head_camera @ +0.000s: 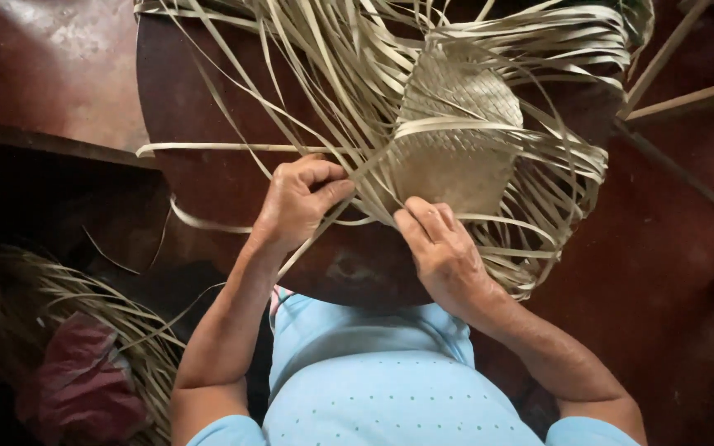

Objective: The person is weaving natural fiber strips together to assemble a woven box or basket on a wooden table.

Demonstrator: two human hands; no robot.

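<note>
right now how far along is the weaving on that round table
Done: a tight woven panel sits in the middle of the strips. In hand: the left hand pinches a few strips at the panel's edge, and the right hand presses down beside it. Left: many long loose strips fan out unwoven over the round table.

Both forearms reached forward toward the woven mat point(454, 124). The left hand point(295, 202) sat left of its near edge, fingers curled and thumb pinching. The right hand point(440, 248) lay just below that edge, fingers bent, knuckles up.
</note>
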